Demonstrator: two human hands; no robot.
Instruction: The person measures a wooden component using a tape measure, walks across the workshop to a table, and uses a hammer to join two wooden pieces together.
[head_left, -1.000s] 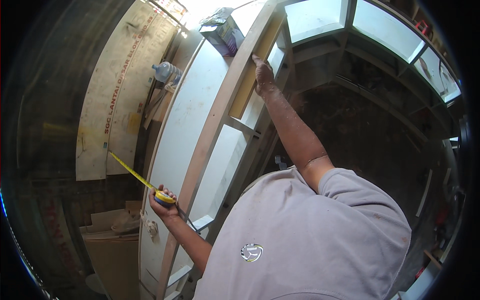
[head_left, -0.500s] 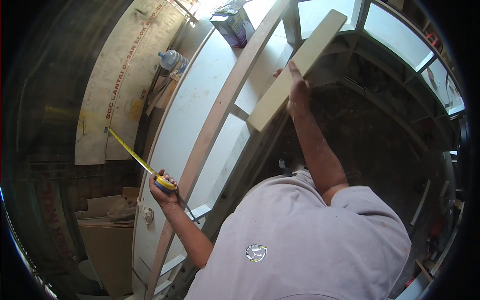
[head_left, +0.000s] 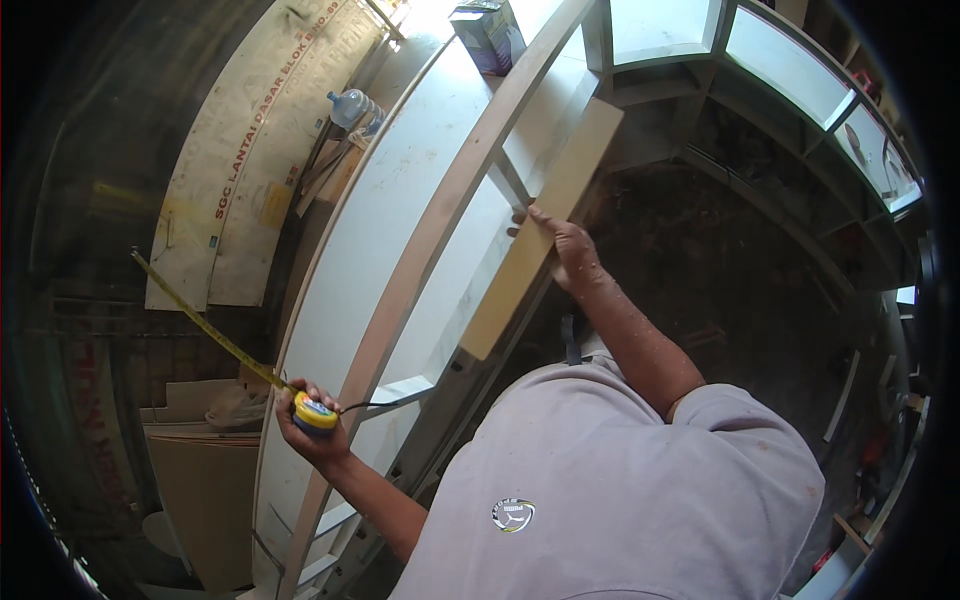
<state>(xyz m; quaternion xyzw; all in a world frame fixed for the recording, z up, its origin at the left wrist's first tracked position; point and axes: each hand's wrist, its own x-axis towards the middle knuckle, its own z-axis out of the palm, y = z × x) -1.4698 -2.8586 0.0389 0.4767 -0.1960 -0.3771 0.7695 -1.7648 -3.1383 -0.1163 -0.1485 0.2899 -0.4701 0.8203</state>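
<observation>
My left hand (head_left: 318, 446) is closed around a yellow and blue tape measure (head_left: 314, 412) above the edge of a curved frame. Its yellow blade (head_left: 205, 328) is pulled out and reaches away to the upper left, its end free in the air. With thumb on top and fingertips round the far edge, my right hand (head_left: 578, 258) grips a flat, pale yellow-brown board (head_left: 512, 296). The board is held slanted beside the inner edge of the white curved frame (head_left: 455, 265); whether it touches the frame, I cannot tell.
A long reddish wooden strip (head_left: 432, 250) runs along the frame. On the white panel's far end stands a purple box (head_left: 487, 38). Beyond the panel are a clear plastic bottle (head_left: 356, 112) and a large printed board (head_left: 240, 150). Brown sheets (head_left: 195, 510) lean at lower left.
The board in my right hand has come nearer and down to the left. My left hand has moved slightly left and down, the tape still extended.
</observation>
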